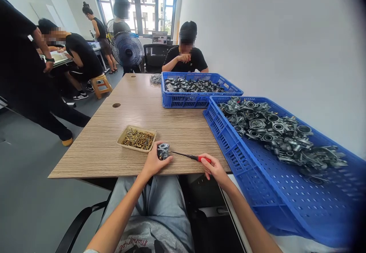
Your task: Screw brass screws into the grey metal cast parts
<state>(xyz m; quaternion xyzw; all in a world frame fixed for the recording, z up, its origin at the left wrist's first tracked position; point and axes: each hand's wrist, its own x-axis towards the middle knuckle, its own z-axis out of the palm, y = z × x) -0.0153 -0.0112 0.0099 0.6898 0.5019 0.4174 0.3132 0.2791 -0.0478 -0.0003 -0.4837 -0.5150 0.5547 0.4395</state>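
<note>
Head view: from where I stand, the person's left hand (153, 162) curls around a small metal casting (163, 153), thumb along the near side and fingers round the left; the casting is grey and lumpy, with a ring-like opening on top, and it sits just above the near edge of the bench (94, 150), whose top is streaked with pale, wood-like grain; the right hand (214, 168) is closed about the red handle of a screwdriver (196, 157), its thin dark shaft pointing leftward to the casting's right side, though I cannot tell whether the tip is seated in anything.

Just beside the left hand lies a shallow beige tray (132, 147), rounded at the corners, heaped with slim, shiny brass-coloured pieces (137, 138); to the right, a blue plastic crate (251, 159) with a perforated floor and slotted walls holds a jumble of dull grey metal bodies (274, 125), many with round bores; beyond it, a second blue crate (185, 101) brims with smaller silver-and-black parts (194, 85); behind that sits a dark-clad co-worker (198, 59).
</note>
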